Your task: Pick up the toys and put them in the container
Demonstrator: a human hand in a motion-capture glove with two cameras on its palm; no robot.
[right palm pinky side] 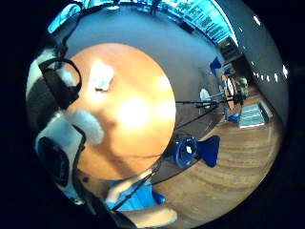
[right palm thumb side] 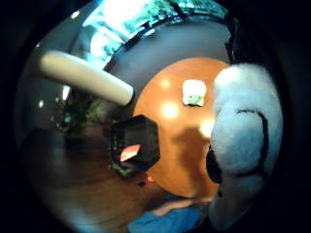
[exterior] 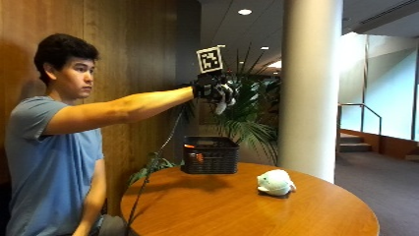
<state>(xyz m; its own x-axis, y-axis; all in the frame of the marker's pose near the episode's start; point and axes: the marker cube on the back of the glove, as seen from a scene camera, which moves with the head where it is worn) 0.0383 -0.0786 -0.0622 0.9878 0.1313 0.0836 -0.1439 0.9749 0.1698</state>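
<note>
We observe the gloved right hand (exterior: pixel 215 91) raised at the end of an outstretched arm, well above the round wooden tabletop (exterior: pixel 216 211). Its fingers are curled round a plush toy (exterior: pixel 223 102), white with black markings, which hangs partly below the hand; the thumb-side palm view shows its white fuzzy body (right palm thumb side: pixel 245 131) close against the palm, crossed by a thin dark line. We cannot tell which way this toy points.

In the outside view the hand sits higher than the black container (exterior: pixel 209 155), slightly to its right. The container is a dark mesh-sided basket standing on the far left part of the tabletop, with something orange-red visible at its rim and inside it.

A second plush toy (exterior: pixel 276 182), white and rounded, lies on the tabletop to the right of the container, apart from it. Its long axis runs roughly left to right; which end is its head is unclear.
</note>
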